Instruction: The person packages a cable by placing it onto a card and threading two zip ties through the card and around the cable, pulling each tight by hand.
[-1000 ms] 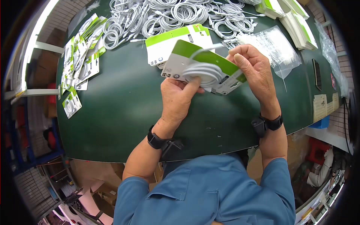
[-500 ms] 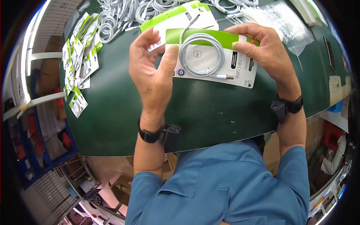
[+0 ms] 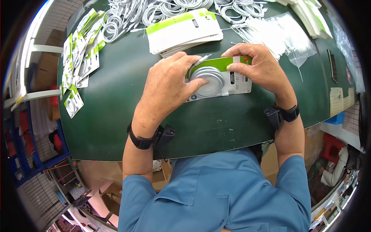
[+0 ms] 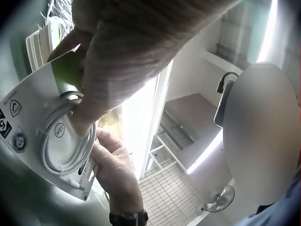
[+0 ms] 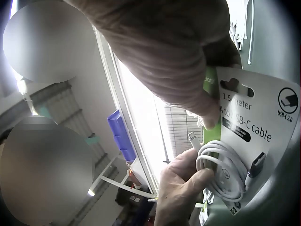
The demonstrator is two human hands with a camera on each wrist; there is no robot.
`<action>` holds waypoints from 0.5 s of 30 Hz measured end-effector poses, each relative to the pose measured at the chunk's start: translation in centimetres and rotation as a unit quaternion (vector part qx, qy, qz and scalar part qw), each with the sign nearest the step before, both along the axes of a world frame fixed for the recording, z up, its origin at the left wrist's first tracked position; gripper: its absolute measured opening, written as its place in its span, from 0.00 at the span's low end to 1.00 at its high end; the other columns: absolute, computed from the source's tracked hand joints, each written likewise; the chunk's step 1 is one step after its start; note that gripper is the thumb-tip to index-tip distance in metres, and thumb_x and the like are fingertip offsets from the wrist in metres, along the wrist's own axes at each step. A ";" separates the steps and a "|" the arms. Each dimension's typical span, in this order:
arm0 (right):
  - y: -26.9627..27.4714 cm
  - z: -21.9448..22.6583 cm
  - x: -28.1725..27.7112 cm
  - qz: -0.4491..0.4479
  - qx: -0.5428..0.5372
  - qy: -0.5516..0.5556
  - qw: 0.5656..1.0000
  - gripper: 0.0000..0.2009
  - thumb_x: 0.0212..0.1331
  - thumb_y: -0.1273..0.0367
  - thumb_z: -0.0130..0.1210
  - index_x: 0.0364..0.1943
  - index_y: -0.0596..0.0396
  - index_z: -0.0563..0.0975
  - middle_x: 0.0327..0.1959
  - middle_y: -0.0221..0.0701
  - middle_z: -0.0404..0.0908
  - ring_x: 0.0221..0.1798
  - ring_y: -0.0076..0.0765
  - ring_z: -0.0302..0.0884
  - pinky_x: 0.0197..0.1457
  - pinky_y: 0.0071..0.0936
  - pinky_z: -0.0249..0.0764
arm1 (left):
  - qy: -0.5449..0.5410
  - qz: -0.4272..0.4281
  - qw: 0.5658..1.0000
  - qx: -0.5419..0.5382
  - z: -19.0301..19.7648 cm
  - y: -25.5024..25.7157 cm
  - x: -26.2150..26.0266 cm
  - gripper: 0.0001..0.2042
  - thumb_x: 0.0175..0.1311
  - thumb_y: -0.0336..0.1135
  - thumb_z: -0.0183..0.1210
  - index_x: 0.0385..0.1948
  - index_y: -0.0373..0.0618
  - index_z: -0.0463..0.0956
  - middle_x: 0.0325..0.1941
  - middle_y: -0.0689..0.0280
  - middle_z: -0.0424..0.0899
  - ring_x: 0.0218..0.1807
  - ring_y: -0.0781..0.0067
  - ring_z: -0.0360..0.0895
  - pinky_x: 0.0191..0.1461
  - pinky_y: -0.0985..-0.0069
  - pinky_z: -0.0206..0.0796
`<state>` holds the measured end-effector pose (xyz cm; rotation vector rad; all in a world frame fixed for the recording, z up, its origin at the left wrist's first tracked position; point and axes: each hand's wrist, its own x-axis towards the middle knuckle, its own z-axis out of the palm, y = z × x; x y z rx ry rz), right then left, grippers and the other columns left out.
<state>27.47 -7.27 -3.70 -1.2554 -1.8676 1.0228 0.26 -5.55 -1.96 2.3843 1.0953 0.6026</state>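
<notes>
A coiled white USB cable (image 3: 209,69) lies against the face of a green-and-white printed card (image 3: 242,86), held up over the table. My left hand (image 3: 164,83) grips both at the card's left side, its thumb pressing on the coil. At the other end my right hand (image 3: 261,69) pinches the card's green strip between thumb and fingers. In the right wrist view one metal-tipped plug (image 5: 257,165) lies on the white face, and the other plug (image 5: 193,138) sticks out past the green edge. The card's back is hidden.
Behind the hands stands a stack of flat cards (image 3: 185,33), with many coiled cables (image 3: 193,4) beyond. Carded cables (image 3: 79,58) are heaped at the left. A plastic bag of white ties (image 3: 278,36) lies at the right, near a dark phone-like slab (image 3: 332,65).
The left hand came off the card, showing the coil flat on its face, and now grips card and coil from the left. The right hand keeps its pinch on the green end.
</notes>
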 end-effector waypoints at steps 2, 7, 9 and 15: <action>0.0 0.0 0.0 -0.008 0.017 -0.016 1.000 0.10 0.61 0.72 0.69 0.46 0.57 0.88 0.29 0.25 0.82 0.29 0.20 0.71 0.35 0.21 0.71 | -0.015 0.003 1.000 -0.025 0.1 -0.3 0.0 0.22 0.57 0.33 0.73 0.55 0.37 0.84 0.42 0.55 0.87 0.43 0.52 0.85 0.50 0.62 0.75; -0.4 -0.4 -1.1 -0.044 0.067 0.002 0.997 0.14 0.60 0.73 0.70 0.50 0.52 0.87 0.31 0.28 0.84 0.33 0.25 0.79 0.39 0.28 0.77 | -0.030 0.018 0.999 0.026 -1.4 -0.4 -0.1 0.22 0.58 0.28 0.71 0.57 0.38 0.83 0.43 0.56 0.84 0.44 0.52 0.84 0.50 0.61 0.75; -0.4 0.0 -1.9 -0.034 0.193 -0.057 0.979 0.16 0.59 0.71 0.71 0.52 0.49 0.86 0.34 0.28 0.86 0.37 0.31 0.82 0.42 0.31 0.80 | -0.036 0.013 0.998 0.057 -1.7 -0.4 0.1 0.22 0.58 0.26 0.71 0.56 0.38 0.83 0.43 0.57 0.84 0.44 0.53 0.84 0.49 0.62 0.75; -0.7 -0.4 -3.6 -0.029 0.308 -0.106 0.945 0.12 0.57 0.70 0.71 0.45 0.48 0.85 0.36 0.30 0.85 0.42 0.41 0.85 0.44 0.37 0.81 | -0.072 -0.014 0.992 0.101 -2.3 -1.0 1.8 0.21 0.55 0.23 0.70 0.53 0.39 0.83 0.42 0.57 0.84 0.44 0.53 0.84 0.49 0.62 0.78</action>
